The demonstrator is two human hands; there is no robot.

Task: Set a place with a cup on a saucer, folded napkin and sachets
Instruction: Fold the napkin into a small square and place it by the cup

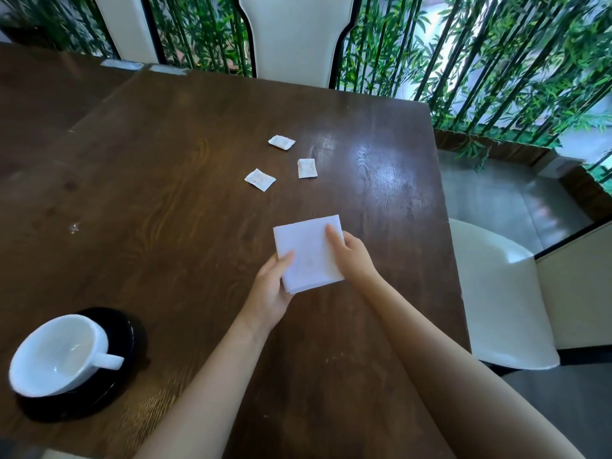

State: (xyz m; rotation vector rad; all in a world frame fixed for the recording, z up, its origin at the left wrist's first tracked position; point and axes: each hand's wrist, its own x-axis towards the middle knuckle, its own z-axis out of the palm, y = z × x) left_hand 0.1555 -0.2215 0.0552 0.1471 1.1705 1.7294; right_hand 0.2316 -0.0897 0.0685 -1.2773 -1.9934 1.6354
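Here, in the head view, we hold the folded napkin [309, 255] in both hands low over the counter [165, 200], toward its right side. Whether it touches the wood we cannot tell. Our left hand [270, 293] pinches the near left corner, thumb on top and the fingers tucked beneath. Our right hand [352, 256] pinches the right edge the same way.

To do this step well, we judge that we should keep the layers squared and lower the napkin flat, edges parallel to the counter's edge. Both thumbs should release together so nothing fans open.

The cup [56, 352] sits on the black saucer [122, 329] at the near left, handle pointing right and well apart from the napkin, so the napkin probably belongs closer to it. Three sachets [307, 167] lie loose farther back, apart from one another and out of that path. A white chair [298, 38] stands at the far side with bamboo [496, 61] behind it.
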